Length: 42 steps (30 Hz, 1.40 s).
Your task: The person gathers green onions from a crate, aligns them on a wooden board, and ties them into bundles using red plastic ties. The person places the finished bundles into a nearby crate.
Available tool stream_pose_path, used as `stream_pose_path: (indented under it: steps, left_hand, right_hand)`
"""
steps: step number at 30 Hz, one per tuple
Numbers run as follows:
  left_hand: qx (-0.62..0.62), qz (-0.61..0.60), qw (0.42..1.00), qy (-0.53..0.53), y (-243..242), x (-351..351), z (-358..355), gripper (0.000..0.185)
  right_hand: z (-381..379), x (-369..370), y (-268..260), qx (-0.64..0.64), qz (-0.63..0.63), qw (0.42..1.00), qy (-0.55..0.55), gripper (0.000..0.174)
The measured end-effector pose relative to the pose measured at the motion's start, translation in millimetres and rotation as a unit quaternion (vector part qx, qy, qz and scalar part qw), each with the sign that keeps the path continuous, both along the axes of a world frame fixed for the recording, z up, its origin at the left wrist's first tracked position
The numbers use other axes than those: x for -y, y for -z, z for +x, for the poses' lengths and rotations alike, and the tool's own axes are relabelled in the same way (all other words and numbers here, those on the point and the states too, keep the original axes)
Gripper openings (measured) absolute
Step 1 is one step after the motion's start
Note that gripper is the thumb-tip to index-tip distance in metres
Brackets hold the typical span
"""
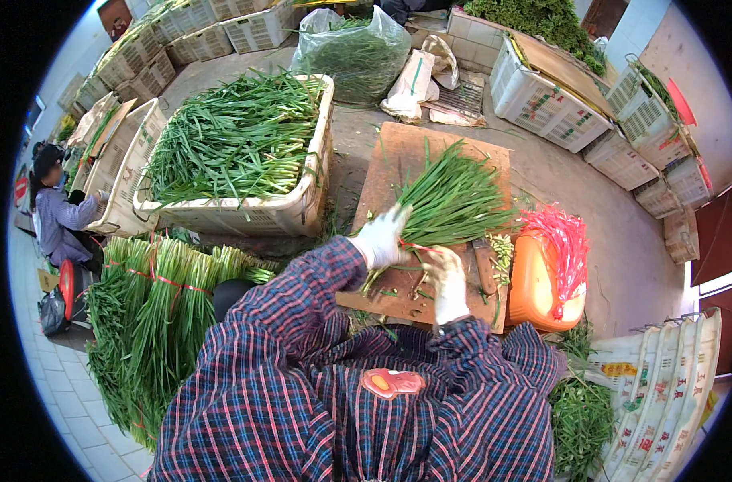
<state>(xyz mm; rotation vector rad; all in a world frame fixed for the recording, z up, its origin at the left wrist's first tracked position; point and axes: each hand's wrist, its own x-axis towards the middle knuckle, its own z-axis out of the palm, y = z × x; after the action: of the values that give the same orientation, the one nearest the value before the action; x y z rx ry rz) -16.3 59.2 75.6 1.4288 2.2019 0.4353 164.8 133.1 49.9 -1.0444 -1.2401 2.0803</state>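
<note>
On a wooden board [381, 181] before me lies a bundle of garlic chives [456, 199], leaves pointing up and right. My left hand [382, 238], in a white glove, is closed around the bundle near its stem end. A thin red plastic tie [419, 247] runs from the stems to my right hand [447, 280], whose gloved fingers pinch it. Right of that hand lies a knife [484, 265] with a wooden handle, beside cut stem ends [500, 259]. Red plastic strips [558, 253] lie over an orange plastic container [525, 283] at the board's right.
A white crate [233, 211] piled with loose chives stands at the upper left. Tied bundles [167, 289] stand below it. A person [61, 205] sits at the far left. Stacked crates [661, 385] are at the lower right, and a plastic bag of greens [354, 60] stands behind.
</note>
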Motion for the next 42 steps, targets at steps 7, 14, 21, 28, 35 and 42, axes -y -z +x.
stream_pose_path:
  steps: [7,14,21,28,35,42]
  left_hand:
    - [0.341,-0.105,0.917,-0.18,23.0,-12.9,-43.5,0.1]
    - [0.598,-0.03,0.743,-0.299,18.8,4.1,9.4,0.066]
    - [0.566,0.37,0.709,-0.2,-19.1,-9.7,30.0,0.069]
    - [0.499,0.465,0.731,-0.028,-88.3,-22.0,10.9,0.081]
    - [0.6,0.512,0.615,0.005,-95.3,2.9,-6.1,0.061]
    - [0.651,0.552,0.493,-0.168,-45.7,68.7,14.3,0.062]
  right_hand:
    - [-29.0,-3.8,17.7,0.056,-0.188,0.962,-0.187,0.081]
    - [-38.4,-12.6,-3.9,0.009,-0.135,0.984,-0.112,0.044]
    - [-35.5,-34.4,-59.1,-0.108,0.128,0.974,-0.153,0.063]
    - [-44.9,-60.0,-126.7,-0.159,0.261,0.929,-0.21,0.096]
    - [-50.8,-93.3,-167.5,-0.06,0.366,0.866,-0.335,0.096]
    - [-72.7,-124.0,-179.1,0.094,0.506,0.661,-0.546,0.094]
